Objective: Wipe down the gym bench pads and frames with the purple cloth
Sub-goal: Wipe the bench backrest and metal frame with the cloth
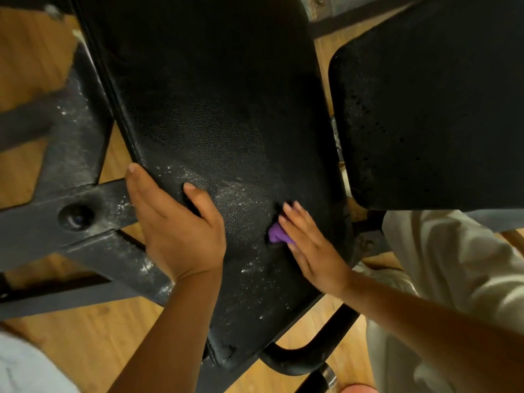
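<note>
Purple cloth pressed flat on dusty bench pad under straight-fingered right hand. Pad edge gripped by left hand.

Bare forearms, no sleeves — pale beige trousers, light grey garment.
</note>
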